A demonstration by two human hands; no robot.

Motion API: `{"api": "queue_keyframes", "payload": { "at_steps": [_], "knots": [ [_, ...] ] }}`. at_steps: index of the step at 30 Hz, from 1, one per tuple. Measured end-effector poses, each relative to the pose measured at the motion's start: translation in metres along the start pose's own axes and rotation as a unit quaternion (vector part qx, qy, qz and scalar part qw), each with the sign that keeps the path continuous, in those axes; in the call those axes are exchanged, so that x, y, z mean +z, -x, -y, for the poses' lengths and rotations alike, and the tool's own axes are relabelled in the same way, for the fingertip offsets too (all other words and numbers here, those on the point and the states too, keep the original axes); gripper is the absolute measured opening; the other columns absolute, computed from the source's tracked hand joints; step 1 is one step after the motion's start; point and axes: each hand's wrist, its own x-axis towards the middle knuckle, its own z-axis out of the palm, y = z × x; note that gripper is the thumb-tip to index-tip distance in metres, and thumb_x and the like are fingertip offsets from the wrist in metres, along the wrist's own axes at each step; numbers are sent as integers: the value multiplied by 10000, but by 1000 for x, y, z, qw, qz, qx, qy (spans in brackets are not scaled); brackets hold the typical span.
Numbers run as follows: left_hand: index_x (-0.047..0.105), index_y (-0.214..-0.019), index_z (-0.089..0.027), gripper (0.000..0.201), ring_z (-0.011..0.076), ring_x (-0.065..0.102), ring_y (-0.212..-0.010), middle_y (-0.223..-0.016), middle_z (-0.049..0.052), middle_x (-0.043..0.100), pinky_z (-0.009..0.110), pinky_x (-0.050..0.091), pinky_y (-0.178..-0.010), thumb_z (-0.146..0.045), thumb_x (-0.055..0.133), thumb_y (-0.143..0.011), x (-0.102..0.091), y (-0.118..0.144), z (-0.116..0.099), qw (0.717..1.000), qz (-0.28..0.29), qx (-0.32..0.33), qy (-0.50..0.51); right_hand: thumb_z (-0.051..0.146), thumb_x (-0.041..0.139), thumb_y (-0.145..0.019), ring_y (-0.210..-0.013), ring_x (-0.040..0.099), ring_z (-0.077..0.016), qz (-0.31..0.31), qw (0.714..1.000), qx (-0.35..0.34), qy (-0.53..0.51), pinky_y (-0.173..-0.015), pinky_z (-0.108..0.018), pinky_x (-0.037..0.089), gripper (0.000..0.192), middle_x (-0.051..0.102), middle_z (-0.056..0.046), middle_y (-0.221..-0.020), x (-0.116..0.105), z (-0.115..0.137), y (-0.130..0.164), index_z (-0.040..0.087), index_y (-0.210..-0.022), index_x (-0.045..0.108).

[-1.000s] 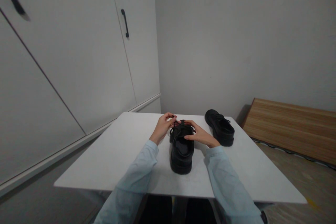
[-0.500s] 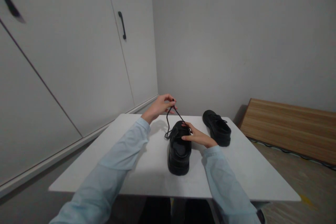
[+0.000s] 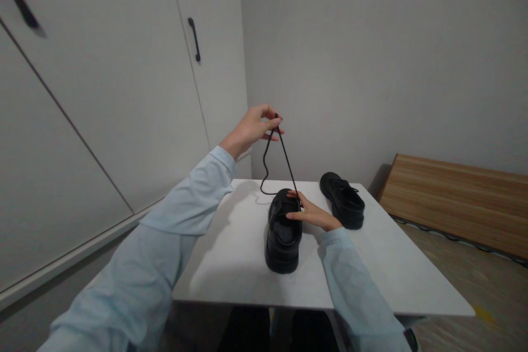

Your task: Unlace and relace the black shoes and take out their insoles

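A black shoe (image 3: 282, 250) rests on the white table with its heel toward me. My left hand (image 3: 260, 125) is raised above and beyond it, thumb and fingers pinching a black shoelace (image 3: 289, 160). One strand runs taut from that pinch down to the shoe's right side; another hangs slack in a curve to the left. My right hand (image 3: 310, 212) grips the shoe's right side near the laces, its thumb over the opening. Some of its fingers are hidden behind the shoe.
A second black shoe (image 3: 343, 201), laced, stands at the back right of the white table (image 3: 383, 275). A grey wall rises behind, and a white cabinet (image 3: 124, 93) with dark handles is at the left. A wooden panel (image 3: 454, 203) leans at the right.
My left hand has risen, drawing the shoelace higher and stretching the strand toward the shoe. My right hand and both shoes have stayed nearly in place.
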Motion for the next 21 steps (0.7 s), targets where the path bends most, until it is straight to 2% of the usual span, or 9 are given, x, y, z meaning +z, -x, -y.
{"api": "queue_keyframes", "payload": {
  "at_steps": [5, 8, 10, 12, 15, 21],
  "knots": [
    [518, -918, -107, 145, 151, 666, -861, -900, 9, 558, 450, 527, -821, -191, 598, -831, -2, -21, -13, 999, -24, 42, 6, 268, 790, -601, -1264, 450, -261, 0, 1000, 5, -2, -1098, -460, 303, 750, 454, -160, -1345, 1, 1, 1, 189, -1249, 420],
    [528, -931, -95, 110, 175, 658, -930, -910, 7, 546, 450, 496, -823, -186, 489, -884, 3, -27, -32, 999, -29, 46, -8, 277, 791, -596, -1242, 469, -269, 1, 1000, 8, -1, -1078, -472, 326, 765, 458, -158, -1331, 0, 0, 0, 197, -1249, 402],
    [540, -930, -101, 158, 176, 651, -961, -911, 2, 544, 418, 477, -831, -199, 418, -909, 7, -28, -49, 997, -40, 47, -35, 288, 791, -590, -1210, 495, -275, 2, 1000, 12, -4, -1052, -476, 358, 784, 443, -161, -1339, 0, -1, 0, 203, -1252, 380],
    [553, -931, -128, 93, 178, 647, -961, -933, 1, 572, 372, 477, -840, -182, 523, -862, 9, -28, -65, 995, -52, 43, -68, 299, 789, -586, -1182, 516, -276, 5, 1000, 17, -7, -1032, -475, 380, 810, 415, -170, -1358, 0, -2, 0, 206, -1261, 352],
    [573, -956, -172, 134, 185, 628, -988, -912, 6, 599, 324, 456, -842, -212, 592, -830, 11, -30, -80, 990, -68, 16, -125, 306, 785, -585, -1175, 518, -277, 8, 1000, 19, -5, -1034, -476, 376, 825, 396, -173, -1368, 1, -1, 0, 212, -1265, 328],
    [578, -974, -207, 132, 174, 612, -919, -804, 17, 598, 323, 429, -807, -235, 566, -846, 13, -44, -85, 979, -115, 17, -168, 305, 783, -599, -1200, 496, -273, 13, 1000, 19, 4, -1049, -468, 367, 804, 397, -160, -1360, 0, -2, 0, 219, -1251, 321]
  ]
}}
